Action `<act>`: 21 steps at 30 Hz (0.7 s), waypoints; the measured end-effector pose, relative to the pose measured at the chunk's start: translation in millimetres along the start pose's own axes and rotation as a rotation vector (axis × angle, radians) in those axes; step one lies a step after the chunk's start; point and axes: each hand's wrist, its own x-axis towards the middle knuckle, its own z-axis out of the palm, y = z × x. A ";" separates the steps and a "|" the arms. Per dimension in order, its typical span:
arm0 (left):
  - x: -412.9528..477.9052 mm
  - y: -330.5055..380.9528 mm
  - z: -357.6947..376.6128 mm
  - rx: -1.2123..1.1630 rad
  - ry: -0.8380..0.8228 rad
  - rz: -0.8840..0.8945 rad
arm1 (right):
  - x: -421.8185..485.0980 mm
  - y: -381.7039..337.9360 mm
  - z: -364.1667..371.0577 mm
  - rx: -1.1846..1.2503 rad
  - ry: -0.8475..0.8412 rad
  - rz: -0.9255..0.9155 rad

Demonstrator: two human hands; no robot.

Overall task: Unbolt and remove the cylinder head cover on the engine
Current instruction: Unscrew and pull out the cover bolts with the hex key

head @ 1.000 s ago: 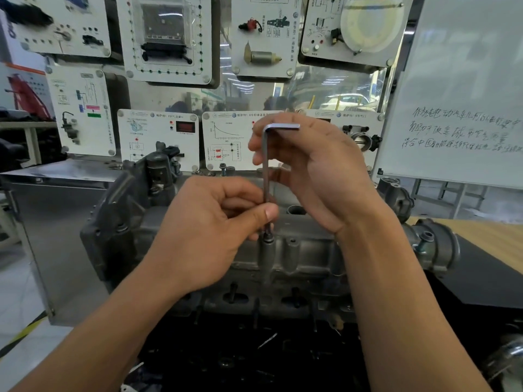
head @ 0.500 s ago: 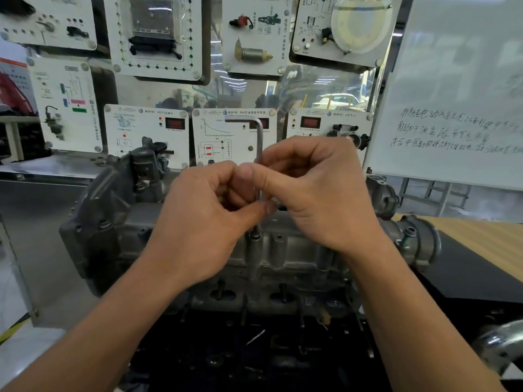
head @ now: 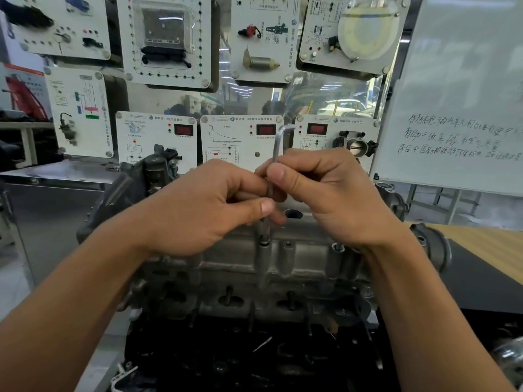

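Observation:
A grey cast cylinder head cover [head: 305,256] tops the engine in front of me. An L-shaped hex key [head: 278,142] stands upright, its lower tip seated in a bolt [head: 264,241] on the cover's near edge. My left hand [head: 198,210] pinches the lower shaft between thumb and fingers just above the bolt. My right hand [head: 336,193] pinches the shaft a little higher, thumb in front. The key's short arm points right at the top. Another bolt head [head: 338,247] shows further right on the cover.
A board of white training panels [head: 240,140] stands right behind the engine. A whiteboard [head: 467,94] with handwriting leans at the right. A wooden tabletop [head: 492,241] and black mat [head: 481,278] lie right of the engine; a steel cabinet [head: 56,210] is at the left.
The key's short arm has swung from pointing right, to left, to right again as it turns in the bolt. My right hand dropped from the key's top to its shaft.

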 end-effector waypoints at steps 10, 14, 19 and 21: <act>-0.7 -7.5 12.3 -0.062 0.217 0.043 | -2.0 1.7 8.8 0.113 0.198 -0.032; 1.4 -4.3 18.1 -0.059 0.281 0.046 | -2.4 1.2 11.1 0.072 0.252 -0.044; 4.3 -1.4 26.1 -0.063 0.384 -0.017 | -2.6 2.2 11.2 0.060 0.382 0.015; 4.6 -1.4 27.1 -0.051 0.405 -0.032 | -2.4 3.7 11.5 0.049 0.405 0.022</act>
